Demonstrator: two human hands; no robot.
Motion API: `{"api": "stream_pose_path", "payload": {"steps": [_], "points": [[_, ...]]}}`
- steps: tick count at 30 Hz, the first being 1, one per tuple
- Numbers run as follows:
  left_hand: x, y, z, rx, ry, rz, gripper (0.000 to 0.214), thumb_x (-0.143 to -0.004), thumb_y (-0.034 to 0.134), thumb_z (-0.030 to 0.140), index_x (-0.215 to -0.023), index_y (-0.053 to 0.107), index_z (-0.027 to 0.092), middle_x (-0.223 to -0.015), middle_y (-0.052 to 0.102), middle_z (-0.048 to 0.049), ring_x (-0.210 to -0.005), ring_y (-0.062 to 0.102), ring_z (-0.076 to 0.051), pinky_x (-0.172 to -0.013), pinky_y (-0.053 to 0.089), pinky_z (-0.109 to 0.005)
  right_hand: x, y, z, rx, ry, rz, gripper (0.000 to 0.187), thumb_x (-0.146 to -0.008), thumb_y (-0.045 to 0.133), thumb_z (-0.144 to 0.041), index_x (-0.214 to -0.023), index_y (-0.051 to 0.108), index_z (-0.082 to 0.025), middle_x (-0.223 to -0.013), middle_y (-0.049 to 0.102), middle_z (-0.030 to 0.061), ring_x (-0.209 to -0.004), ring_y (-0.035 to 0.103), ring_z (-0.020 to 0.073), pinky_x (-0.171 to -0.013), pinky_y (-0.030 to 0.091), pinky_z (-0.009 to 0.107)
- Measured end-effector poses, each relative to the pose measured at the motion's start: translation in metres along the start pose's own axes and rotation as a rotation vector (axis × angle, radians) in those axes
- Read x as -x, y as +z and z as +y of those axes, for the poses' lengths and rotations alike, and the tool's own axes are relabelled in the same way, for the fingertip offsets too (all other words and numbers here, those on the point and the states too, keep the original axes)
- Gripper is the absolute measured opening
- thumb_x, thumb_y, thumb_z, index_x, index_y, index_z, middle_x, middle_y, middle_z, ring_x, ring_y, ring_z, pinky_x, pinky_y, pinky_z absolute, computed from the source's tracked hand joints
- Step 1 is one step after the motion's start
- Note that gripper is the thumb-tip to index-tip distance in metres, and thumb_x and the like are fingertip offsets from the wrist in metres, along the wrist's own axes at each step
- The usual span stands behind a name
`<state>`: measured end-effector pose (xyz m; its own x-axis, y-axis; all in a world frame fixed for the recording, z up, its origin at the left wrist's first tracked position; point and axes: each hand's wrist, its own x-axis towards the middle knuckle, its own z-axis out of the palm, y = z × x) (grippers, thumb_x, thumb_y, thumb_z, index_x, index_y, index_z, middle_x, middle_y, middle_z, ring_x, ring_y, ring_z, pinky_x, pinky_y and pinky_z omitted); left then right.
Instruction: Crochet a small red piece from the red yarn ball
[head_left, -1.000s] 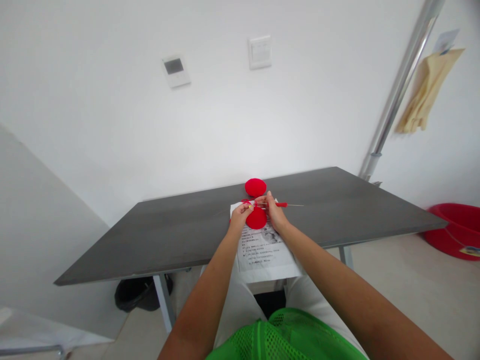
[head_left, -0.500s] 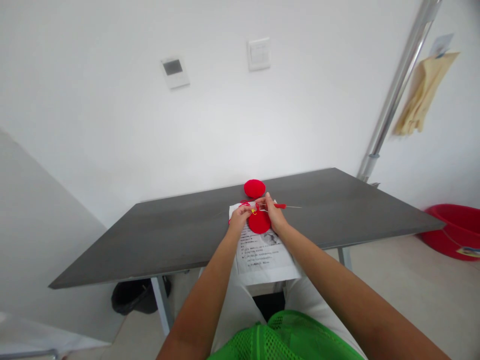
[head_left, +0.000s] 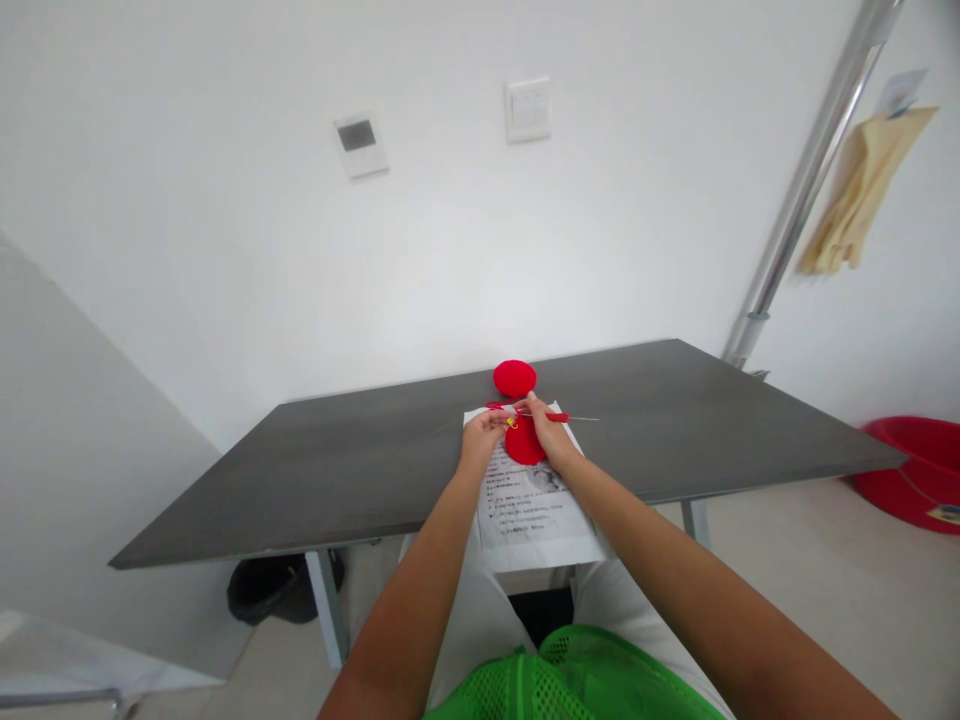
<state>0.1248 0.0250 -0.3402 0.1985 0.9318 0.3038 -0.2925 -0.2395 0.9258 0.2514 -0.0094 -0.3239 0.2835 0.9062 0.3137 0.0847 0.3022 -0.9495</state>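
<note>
Both my hands meet over a printed paper sheet (head_left: 531, 510) on the dark grey table (head_left: 360, 470). My left hand (head_left: 481, 438) pinches the upper edge of a round red crocheted piece (head_left: 524, 447), where a small yellow marker shows. My right hand (head_left: 546, 433) is closed on a crochet hook (head_left: 561, 417) with a red handle; its thin metal end points right. A second red crocheted round (head_left: 514, 378) lies on the table just beyond my hands.
A black bag (head_left: 277, 590) sits on the floor under the table's left side. A red basin (head_left: 916, 472) stands on the floor at the right. A metal pole (head_left: 802, 190) and hanging beige gloves (head_left: 862, 195) are at the right wall.
My hands and the red piece have barely shifted on the paper; the view drifted slightly. The hook stays in my right hand.
</note>
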Motion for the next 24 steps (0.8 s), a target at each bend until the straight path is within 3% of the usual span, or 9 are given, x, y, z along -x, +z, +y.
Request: {"api": "stream_pose_path", "payload": {"steps": [10,18,24], "points": [[-0.002,0.001,-0.001,-0.062,-0.007,0.000,0.015,-0.057,0.071,0.020,-0.072,0.070,0.017,-0.071,0.071,-0.0039,-0.066,0.064,-0.016,-0.070,0.050,-0.029,0.007,0.002,-0.008,0.095,0.055,0.016,0.056,-0.081,0.035,-0.070,-0.076,0.062,-0.022,-0.074,0.065,0.0028,-0.074,0.060,0.0206,-0.067,0.045,0.032],[-0.003,0.002,-0.002,-0.135,-0.062,0.070,0.004,-0.062,0.066,0.018,-0.065,0.064,0.017,-0.059,0.064,0.0013,-0.055,0.057,-0.011,-0.060,0.044,-0.024,0.011,0.002,-0.013,0.088,0.077,0.013,0.055,-0.080,0.036,-0.070,-0.080,0.063,-0.022,-0.071,0.062,0.0017,-0.070,0.059,0.0202,-0.064,0.044,0.032],[-0.002,0.002,-0.002,-0.185,-0.029,0.159,0.003,-0.062,0.063,0.018,-0.060,0.060,0.018,-0.056,0.061,0.0028,-0.053,0.053,-0.011,-0.057,0.041,-0.023,0.013,0.003,-0.018,0.064,0.033,-0.001,0.054,-0.081,0.037,-0.069,-0.075,0.064,-0.023,-0.068,0.062,0.0015,-0.067,0.058,0.0193,-0.065,0.045,0.032]]}}
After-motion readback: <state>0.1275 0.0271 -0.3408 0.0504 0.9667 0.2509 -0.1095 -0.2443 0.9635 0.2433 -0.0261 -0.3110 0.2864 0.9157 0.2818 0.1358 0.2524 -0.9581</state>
